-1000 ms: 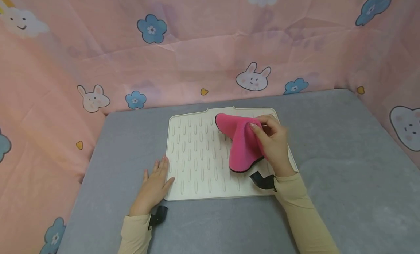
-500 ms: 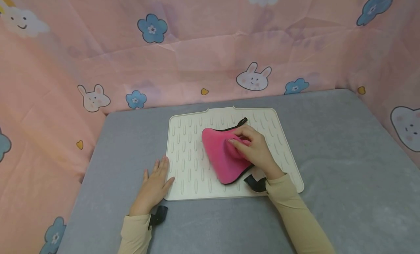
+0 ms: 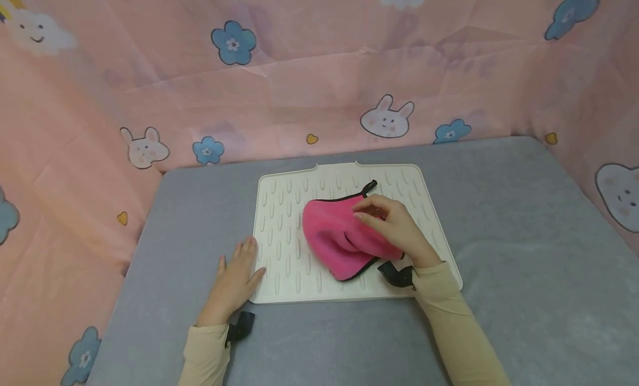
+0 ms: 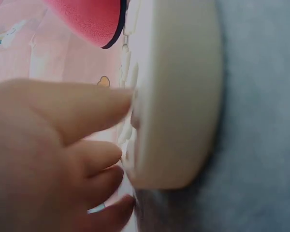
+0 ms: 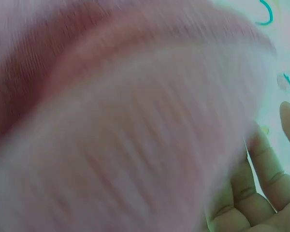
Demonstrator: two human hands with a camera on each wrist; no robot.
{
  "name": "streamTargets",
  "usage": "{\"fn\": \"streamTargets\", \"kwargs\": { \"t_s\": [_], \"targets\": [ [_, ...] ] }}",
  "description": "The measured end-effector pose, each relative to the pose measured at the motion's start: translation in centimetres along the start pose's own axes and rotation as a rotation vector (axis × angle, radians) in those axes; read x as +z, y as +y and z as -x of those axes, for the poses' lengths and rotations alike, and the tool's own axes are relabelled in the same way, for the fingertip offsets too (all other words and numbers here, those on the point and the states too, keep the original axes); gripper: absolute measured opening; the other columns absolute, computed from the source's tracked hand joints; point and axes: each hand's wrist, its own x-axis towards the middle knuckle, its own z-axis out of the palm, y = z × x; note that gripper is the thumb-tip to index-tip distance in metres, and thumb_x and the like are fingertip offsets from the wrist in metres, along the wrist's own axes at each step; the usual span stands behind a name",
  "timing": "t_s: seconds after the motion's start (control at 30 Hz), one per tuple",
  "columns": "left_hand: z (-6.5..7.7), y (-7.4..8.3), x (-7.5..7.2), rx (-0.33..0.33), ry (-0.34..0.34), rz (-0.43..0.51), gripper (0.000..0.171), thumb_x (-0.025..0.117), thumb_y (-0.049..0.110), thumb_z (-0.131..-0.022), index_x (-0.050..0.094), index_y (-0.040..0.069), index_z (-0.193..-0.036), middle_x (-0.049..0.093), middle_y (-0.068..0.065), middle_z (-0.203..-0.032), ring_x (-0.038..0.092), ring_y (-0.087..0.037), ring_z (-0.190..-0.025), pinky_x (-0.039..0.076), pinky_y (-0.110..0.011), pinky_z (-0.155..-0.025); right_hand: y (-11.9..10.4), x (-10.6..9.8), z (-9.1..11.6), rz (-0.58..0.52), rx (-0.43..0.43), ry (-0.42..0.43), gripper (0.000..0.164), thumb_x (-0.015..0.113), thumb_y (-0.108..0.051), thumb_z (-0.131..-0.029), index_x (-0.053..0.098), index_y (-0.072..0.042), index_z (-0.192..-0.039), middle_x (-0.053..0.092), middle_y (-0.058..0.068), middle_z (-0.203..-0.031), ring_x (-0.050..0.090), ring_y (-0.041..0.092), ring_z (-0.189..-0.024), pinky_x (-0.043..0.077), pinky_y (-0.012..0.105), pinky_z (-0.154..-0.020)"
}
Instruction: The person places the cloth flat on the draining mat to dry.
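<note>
A pink cloth [image 3: 324,225] with black edging and a black hanging loop [image 3: 369,187] lies rumpled on a cream ridged mat [image 3: 279,253]. Just over its right part is my right hand [image 3: 399,228], fingers bent loosely and pinching nothing. In the right wrist view, thumb and fingers [image 5: 268,164] stand apart, while the blurred cloth [image 5: 135,121] fills much of the picture. My left hand [image 3: 233,280] rests with spread fingers at the mat's left edge. The left wrist view has that hand [image 4: 53,145] beside the mat's thick edge [image 4: 179,96], with the cloth [image 4: 96,19] beyond.
The mat lies on a grey cloth-covered table [image 3: 519,253]. A pink printed curtain [image 3: 309,81] hangs behind it and along both sides. Each wrist carries a black camera mount, such as the right mount [image 3: 396,274].
The right hand brought the lifted pink cloth left and down onto the mat, then let it go and drew back slightly right. The cloth has slumped. The left hand has stayed put.
</note>
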Motion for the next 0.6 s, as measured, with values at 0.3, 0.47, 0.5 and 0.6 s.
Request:
{"fn": "streamTargets", "kwargs": {
  "t_s": [0.3,0.47,0.5,0.6],
  "targets": [
    [-0.3,1.2,-1.8,-0.034,0.180,0.191,0.038,0.058,0.020,-0.094,0.059,-0.004,-0.123,0.053,-0.019,-0.132,0.052,-0.036,-0.117,0.042,-0.050,-0.096,1.8,-2.0,-0.3,0.013,0.088,0.148,0.021,0.063,-0.012,-0.091,0.066,0.003,-0.105,0.064,0.016,-0.099,0.058,0.015,-0.084,0.048,0.021,-0.073],
    [-2.5,2.8,-3.1,-0.042,0.120,0.349,0.036,0.055,0.025,-0.096,0.060,0.002,-0.124,0.058,-0.015,-0.127,0.055,-0.032,-0.114,0.044,-0.048,-0.093,3.1,-2.6,-0.4,0.076,0.144,0.166,0.022,0.062,-0.013,-0.091,0.065,0.004,-0.105,0.065,0.017,-0.099,0.054,0.009,-0.084,0.045,0.023,-0.072],
    [-3.1,3.1,-3.3,-0.038,0.117,0.385,0.035,0.055,0.024,-0.096,0.060,0.002,-0.123,0.059,-0.015,-0.124,0.055,-0.032,-0.113,0.044,-0.047,-0.094,3.4,-2.6,-0.4,0.078,0.152,0.160,0.022,0.062,-0.013,-0.092,0.065,0.004,-0.106,0.065,0.018,-0.100,0.055,0.011,-0.084,0.045,0.022,-0.071],
    [-5.4,3.9,-2.9,-0.016,0.117,0.481,0.032,0.055,0.020,-0.096,0.061,0.000,-0.120,0.063,-0.016,-0.118,0.057,-0.032,-0.111,0.045,-0.044,-0.093,3.9,-2.6,-0.4,0.057,0.178,0.132,0.024,0.062,-0.011,-0.092,0.064,0.006,-0.107,0.064,0.020,-0.102,0.059,0.021,-0.087,0.047,0.019,-0.072]
  ]
}}
